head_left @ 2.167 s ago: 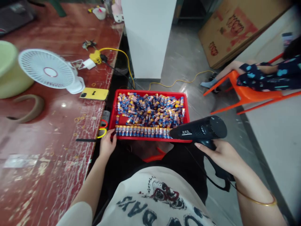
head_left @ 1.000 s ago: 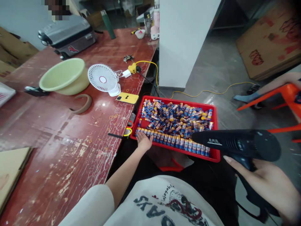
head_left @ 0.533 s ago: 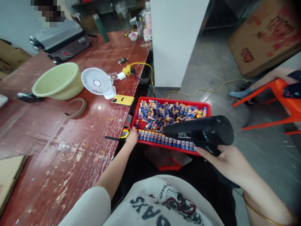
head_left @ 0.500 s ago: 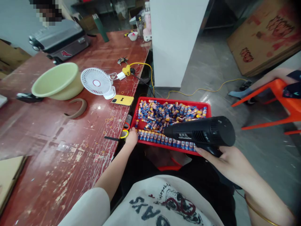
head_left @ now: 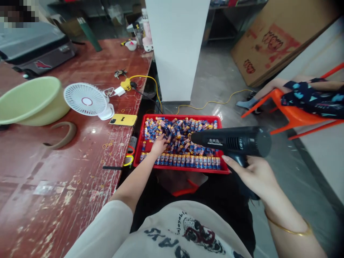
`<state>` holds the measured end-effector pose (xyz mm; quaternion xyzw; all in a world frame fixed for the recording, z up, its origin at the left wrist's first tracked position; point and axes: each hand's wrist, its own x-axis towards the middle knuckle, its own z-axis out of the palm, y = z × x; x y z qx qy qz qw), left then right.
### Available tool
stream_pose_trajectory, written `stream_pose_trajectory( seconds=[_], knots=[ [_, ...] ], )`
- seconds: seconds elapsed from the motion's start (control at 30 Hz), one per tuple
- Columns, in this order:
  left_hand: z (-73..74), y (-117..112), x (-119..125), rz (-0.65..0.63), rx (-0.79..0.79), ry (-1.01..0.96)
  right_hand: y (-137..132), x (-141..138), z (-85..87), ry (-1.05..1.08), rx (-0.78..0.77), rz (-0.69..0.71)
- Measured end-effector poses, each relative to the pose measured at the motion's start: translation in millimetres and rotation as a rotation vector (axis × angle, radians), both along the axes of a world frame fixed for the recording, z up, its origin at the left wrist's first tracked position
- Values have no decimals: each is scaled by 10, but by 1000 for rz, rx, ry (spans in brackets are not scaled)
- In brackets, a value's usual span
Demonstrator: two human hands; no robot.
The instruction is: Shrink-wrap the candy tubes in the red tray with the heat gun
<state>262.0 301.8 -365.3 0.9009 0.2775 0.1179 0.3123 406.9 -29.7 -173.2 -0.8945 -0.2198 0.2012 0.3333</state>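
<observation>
My right hand is wrapped round the handle of a black heat gun, its nozzle pointing left over a red tray. The tray sits at my lap and holds many small blue cylinders with orange-yellow ends, like batteries. Part of them lie in a loose pile; others stand side by side in a row along the near edge. My left hand reaches over the row into the left of the pile, fingers apart and touching the cylinders. No cylinder shows clearly gripped in it.
On the red table at left are a white fan, a yellow phone, a pale green basin, a brown ring-shaped band and scissors. A pillar stands ahead. Right, a person sits on an orange chair.
My left hand has left the tray's left rim and moved in over the pile. The heat gun stays in my right hand, now held more level. The view has turned to the right.
</observation>
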Motion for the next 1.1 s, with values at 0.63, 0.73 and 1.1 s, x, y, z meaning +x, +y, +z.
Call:
stream_pose_trajectory(
  seconds=[0.63, 0.73, 1.1],
  knots=[
    [-2, -1056, -1037, -214, 114, 189, 708, -129, -221, -137, -49, 302],
    [0, -990, -971, -431, 92, 310, 457, -79, -183, -80, -98, 215],
    [54, -595, -1576, -253, 200, 427, 564, -367, -125, -3, -33, 445]
  ],
)
